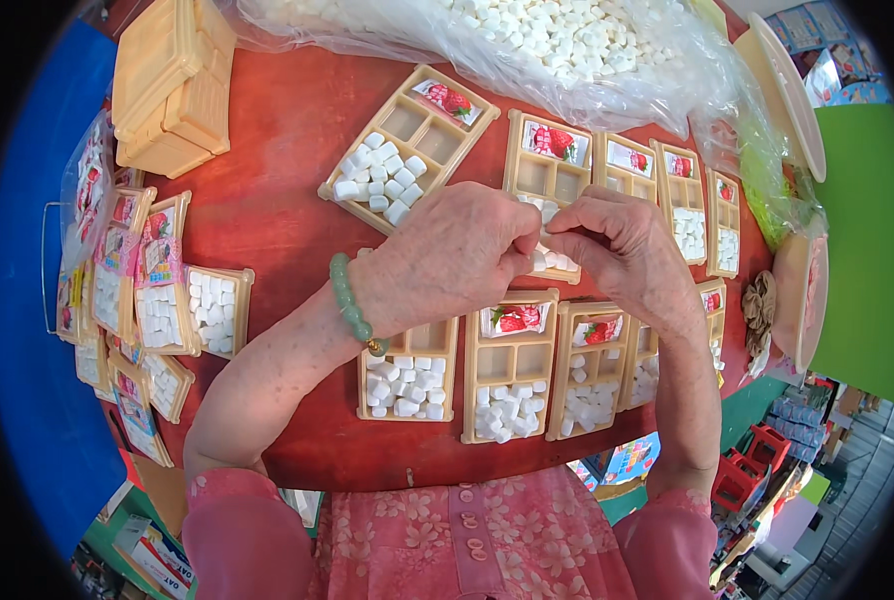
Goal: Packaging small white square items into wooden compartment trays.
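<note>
Now left hand (447, 252), right hand (639, 245): each grip pinched together (contents unclear), above tray (533, 178).

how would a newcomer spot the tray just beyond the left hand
On the red table, find the big clear bag of white pieces. Just below it in the picture, beyond the left hand, lies a tan tray. Unlike the trays to its right, it lies sharply slantwise.
</note>
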`<state>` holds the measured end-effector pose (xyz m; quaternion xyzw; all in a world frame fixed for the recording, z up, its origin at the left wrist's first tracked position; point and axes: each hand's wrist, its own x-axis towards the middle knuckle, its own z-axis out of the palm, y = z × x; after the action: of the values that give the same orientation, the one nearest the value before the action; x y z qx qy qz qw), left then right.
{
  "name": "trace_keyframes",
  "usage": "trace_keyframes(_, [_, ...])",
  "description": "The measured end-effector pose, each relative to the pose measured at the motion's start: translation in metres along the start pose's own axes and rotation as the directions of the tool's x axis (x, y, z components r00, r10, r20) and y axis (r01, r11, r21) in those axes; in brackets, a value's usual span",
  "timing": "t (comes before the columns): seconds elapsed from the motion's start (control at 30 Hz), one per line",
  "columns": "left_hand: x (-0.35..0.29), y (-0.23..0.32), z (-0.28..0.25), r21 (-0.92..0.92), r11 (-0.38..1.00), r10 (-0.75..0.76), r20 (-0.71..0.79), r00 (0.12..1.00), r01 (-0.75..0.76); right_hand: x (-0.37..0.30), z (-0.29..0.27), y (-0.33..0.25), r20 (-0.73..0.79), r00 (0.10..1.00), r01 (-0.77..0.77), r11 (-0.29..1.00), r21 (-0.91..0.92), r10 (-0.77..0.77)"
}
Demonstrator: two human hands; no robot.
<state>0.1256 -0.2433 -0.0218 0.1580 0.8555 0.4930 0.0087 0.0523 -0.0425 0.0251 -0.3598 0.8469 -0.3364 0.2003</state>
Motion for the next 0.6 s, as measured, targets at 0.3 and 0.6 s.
trace_keyframes(0.3, [0.0016,-0.0026,-0.0011,-0.045,0.999,-0.017,0.027,1.0,0.018,0.0006,0.0012,-0.0051,0.005,0.999,0.037,0.991,-0.126,-0.037])
trace_keyframes(0.6, [0.0019,-0.0029,-0.0034,-0.076,0.996,-0.038,0.026,0.999,0.04,0.0061,0.0078,-0.0077,-0.055,0.998,-0.004,0.99,-0.138,-0.004])
